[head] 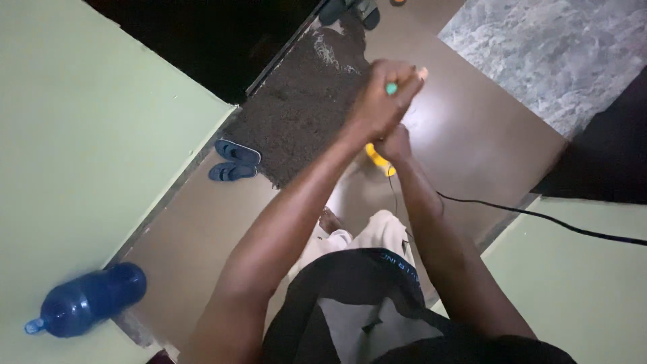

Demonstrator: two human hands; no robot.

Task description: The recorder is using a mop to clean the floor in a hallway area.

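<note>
Brown floor [472, 141] below, doormat [296, 114] by the doorway. Left hand [381, 101] closed round a green-tipped handle [391, 87], right hand [393, 145] gripping lower, just above something yellow [377, 160]. Blue slippers [232, 162] sit nearby.

1. Your left hand [379, 101] sits above your right hand [393, 143], both gripping the thin upright handle [391, 88].
2. The dark coarse doormat [303, 101] lies left of your hands.
3. The pair of blue sandals [233, 160] rests at the doormat's left edge.
4. The blue plastic bottle [87, 300] lies far left, near you.
</note>
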